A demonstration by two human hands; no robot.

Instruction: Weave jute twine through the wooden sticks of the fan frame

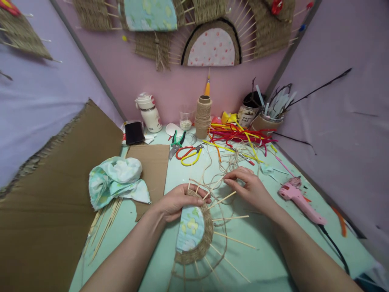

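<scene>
My left hand (182, 199) grips the upper end of a half-round woven piece (209, 227), thumb on the front and fingers behind. Blue-green flowered fabric (191, 229) fills its middle, with a band of brown twine woven around the curve. Thin wooden sticks (232, 219) fan outward from the band. A loose length of twine (225, 243) loops past them. My right hand (243, 182) is closed in a pinch at the tip of one upper stick (214, 186); whether twine is also between the fingers, I cannot tell.
Behind my hands lie tangled twine (231, 156), scissors (191, 154), green-handled pruners (177, 142) and a twine spool (203, 117). A pink glue gun (304, 205) with its cord is at right. Crumpled fabric (115, 178) and cardboard (60, 170) stand left.
</scene>
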